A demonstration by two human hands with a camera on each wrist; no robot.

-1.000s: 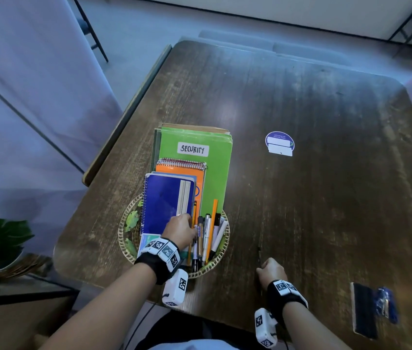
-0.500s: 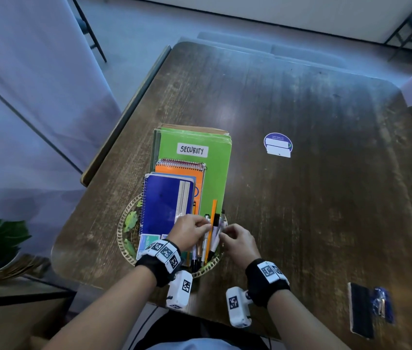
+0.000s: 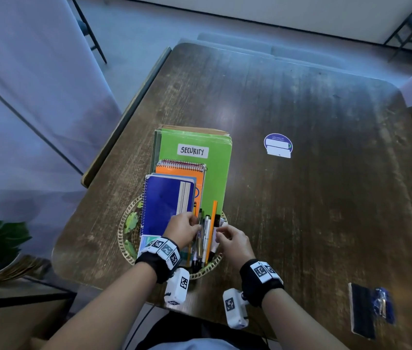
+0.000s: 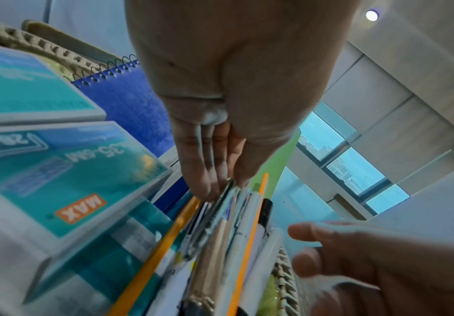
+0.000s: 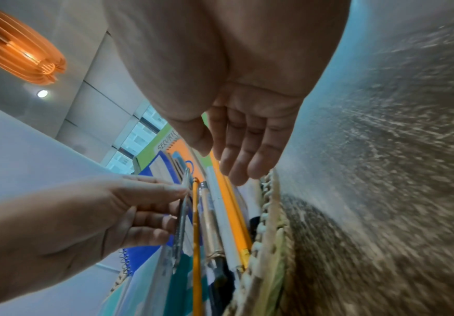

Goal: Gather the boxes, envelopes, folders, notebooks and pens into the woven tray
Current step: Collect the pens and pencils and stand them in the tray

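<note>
The woven tray (image 3: pixel 124 224) near the table's front-left edge already carries the boxes (image 4: pixel 66 181), blue notebook (image 3: pixel 164 203), orange notebook (image 3: pixel 182 173) and green folder (image 3: pixel 200 168). The left hand (image 3: pixel 183 227) pinches one pen (image 5: pixel 181 216) beside the pens (image 3: pixel 206 236) lying in the tray; the right hand (image 3: pixel 232 239) hovers relaxed, holding nothing. Judged nearly complete: only pen alignment appears left.

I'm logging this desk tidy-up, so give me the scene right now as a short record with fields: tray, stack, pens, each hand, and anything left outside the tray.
tray: round woven tray near the table's front edge
stack: green folder labelled SECURITY at the bottom, orange notebook on it, blue notebook on top; teal boxes at the near end
pens: bundle of pens lying in the tray's right side
left hand: fingers on a pen at the bundle's left edge
right hand: fingers relaxed, at the bundle's right edge
outside tray: round sticker, black block, blue item
</note>
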